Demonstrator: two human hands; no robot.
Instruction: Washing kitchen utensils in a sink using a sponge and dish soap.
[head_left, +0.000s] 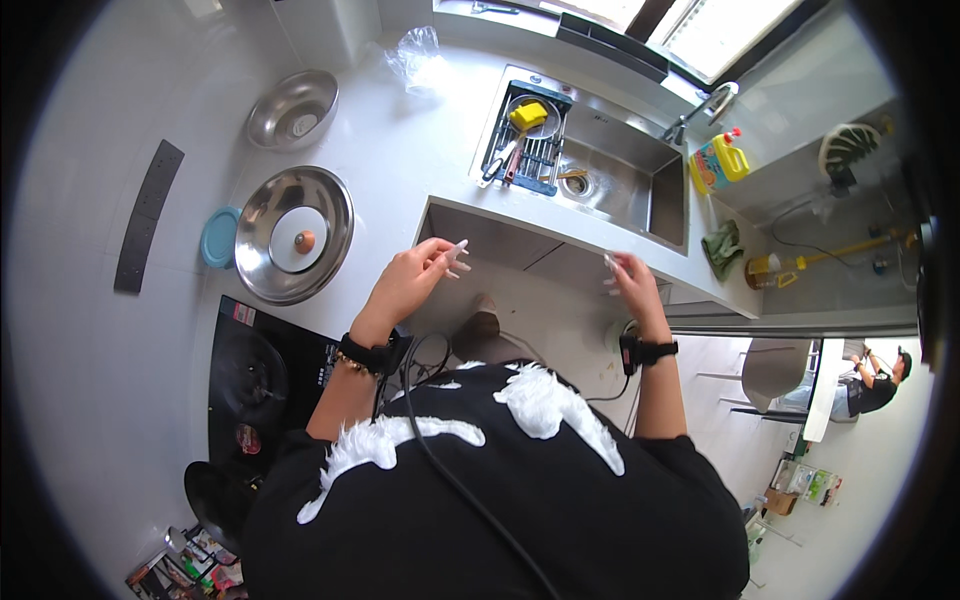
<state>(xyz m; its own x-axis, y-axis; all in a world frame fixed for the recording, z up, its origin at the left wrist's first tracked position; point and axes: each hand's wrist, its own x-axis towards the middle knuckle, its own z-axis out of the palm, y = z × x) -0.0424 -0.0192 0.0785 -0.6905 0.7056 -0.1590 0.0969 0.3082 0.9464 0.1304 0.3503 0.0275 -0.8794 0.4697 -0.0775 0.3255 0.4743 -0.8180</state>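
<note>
My left hand (420, 271) hangs in the air in front of the counter edge, fingers loosely bent and holding nothing. To the right, my right hand (631, 281) is raised near the front edge below the sink, its fingers apart and nothing in them. Ahead lies a stainless steel sink (622, 165) with a rack (551, 154) across its left part. On the rack rest a strainer with a yellow sponge (528, 115) and some handled utensils (514, 163). Left of my left hand, a large steel lid or pan with an orange-brown knob (304, 241) sits on the counter.
A steel bowl (294, 112), a crumpled clear plastic bag (417, 60) and a light-blue lid (219, 238) are on the counter. Black hob (262, 375) at left. A yellow detergent bottle (720, 161) and green cloth (722, 249) stand right of the sink. Another person (874, 386) is far right.
</note>
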